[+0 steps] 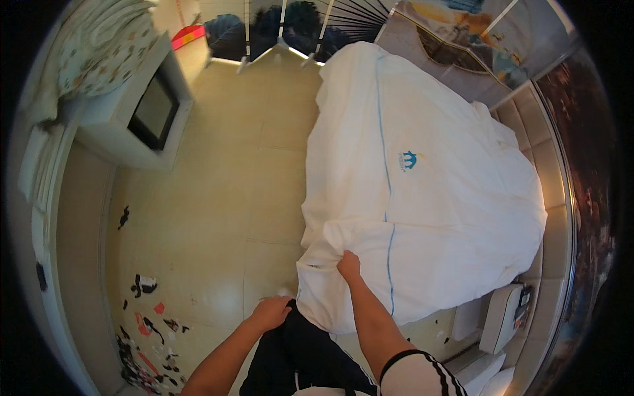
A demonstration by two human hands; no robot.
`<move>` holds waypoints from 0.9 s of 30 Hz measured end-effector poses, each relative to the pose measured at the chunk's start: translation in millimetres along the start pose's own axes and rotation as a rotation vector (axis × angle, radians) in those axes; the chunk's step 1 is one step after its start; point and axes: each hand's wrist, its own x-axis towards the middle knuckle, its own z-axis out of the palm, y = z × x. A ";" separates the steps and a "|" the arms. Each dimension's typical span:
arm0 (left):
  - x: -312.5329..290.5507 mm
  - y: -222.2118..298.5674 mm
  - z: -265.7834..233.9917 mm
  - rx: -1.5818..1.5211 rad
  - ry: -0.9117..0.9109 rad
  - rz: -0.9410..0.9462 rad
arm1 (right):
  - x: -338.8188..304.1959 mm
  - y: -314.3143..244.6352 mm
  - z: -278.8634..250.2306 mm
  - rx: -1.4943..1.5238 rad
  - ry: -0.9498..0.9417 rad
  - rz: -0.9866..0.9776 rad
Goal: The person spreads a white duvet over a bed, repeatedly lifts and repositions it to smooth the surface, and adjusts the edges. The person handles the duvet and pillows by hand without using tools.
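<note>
A white duvet [429,191] with a thin blue stripe and a small blue emblem covers the bed and hangs over its near corner. My right hand [348,265] is closed on a fold of the duvet at that near corner. My left hand [271,313] hangs lower and to the left, beside my dark trousers, close to the duvet's bottom edge; whether it touches the fabric is unclear, and its fingers look curled.
Beige tiled floor [224,198] stretches left of the bed. A white cabinet [142,119] with a dark panel stands at upper left, patterned fabric on top. Scraps of litter [148,330] lie at lower left. A bedside unit [502,317] sits at lower right.
</note>
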 end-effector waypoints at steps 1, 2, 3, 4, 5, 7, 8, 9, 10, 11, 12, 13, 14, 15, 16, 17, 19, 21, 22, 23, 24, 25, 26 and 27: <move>14.5 2.2 -8.2 -0.053 0.006 0.020 | -7.5 -0.8 -13.6 0.187 -0.058 -0.015; 30.0 1.3 -17.5 -0.101 0.013 0.038 | -15.5 -3.3 -24.3 0.412 -0.100 -0.053; 46.4 3.6 -25.5 -0.150 0.000 0.058 | -29.4 -1.1 -35.8 0.607 -0.196 0.035; 62.2 11.5 -28.6 -0.200 -0.011 0.072 | -50.2 9.5 -50.1 0.852 -0.302 0.060; 81.9 22.0 -29.7 -0.247 -0.026 0.088 | -65.2 19.2 -59.6 1.107 -0.387 0.177; 116.9 34.5 -35.7 -0.289 -0.108 0.053 | -73.9 28.3 -61.5 1.231 -0.602 0.385; 138.3 36.3 -37.6 -0.295 -0.141 0.064 | -68.4 26.7 -51.2 1.162 -0.622 0.400; 161.6 40.9 -40.8 -0.313 -0.180 0.070 | -61.1 26.5 -43.8 1.254 -0.701 0.299; 184.1 42.5 -49.6 -0.258 -0.247 -0.034 | -48.9 16.2 -30.3 1.089 -0.554 0.167; 203.5 42.6 -59.2 -0.175 -0.219 -0.001 | -33.3 2.8 -17.8 0.890 -0.424 0.048; 219.8 40.0 -70.2 -0.101 -0.214 -0.011 | -9.2 -10.3 -8.9 0.748 -0.347 0.139; 232.3 37.6 -82.3 -0.033 -0.215 -0.038 | 11.1 -26.0 -4.2 0.586 -0.294 0.249; 250.7 36.2 -98.3 0.011 -0.254 -0.009 | 22.0 -41.9 -5.6 0.403 -0.271 0.421; 266.9 36.2 -112.1 0.039 -0.279 -0.048 | 27.3 -55.8 -13.2 0.451 -0.080 0.386; 284.2 38.1 -126.7 0.007 -0.278 -0.100 | 37.3 -68.7 -29.3 0.476 0.102 0.401; 301.5 38.4 -139.8 -0.064 -0.254 -0.159 | 48.9 -77.2 -50.7 0.494 0.288 0.406; 337.2 36.2 -162.2 -0.112 -0.205 -0.225 | 76.2 -89.5 -100.1 0.290 0.394 0.362; 389.9 30.7 -188.4 -0.115 -0.078 -0.179 | 113.8 -102.9 -140.5 0.183 0.409 0.352; 418.6 28.5 -197.8 -0.083 0.008 -0.103 | 133.6 -107.1 -152.6 0.174 0.371 0.373; 440.0 26.6 -207.6 -0.044 0.043 -0.098 | 153.1 -110.2 -160.5 0.160 0.323 0.409; 460.7 27.2 -219.8 -0.151 0.140 -0.073 | 172.3 -113.5 -164.0 0.140 0.291 0.407; 487.9 32.0 -232.3 -0.251 0.190 -0.114 | 191.1 -115.3 -163.1 0.112 0.255 0.416; 512.4 37.5 -245.7 -0.370 0.273 -0.102 | 210.4 -115.5 -160.2 0.075 0.261 0.416; 536.4 45.3 -257.6 -0.329 0.356 -0.109 | 229.2 -114.1 -156.0 0.063 0.199 0.448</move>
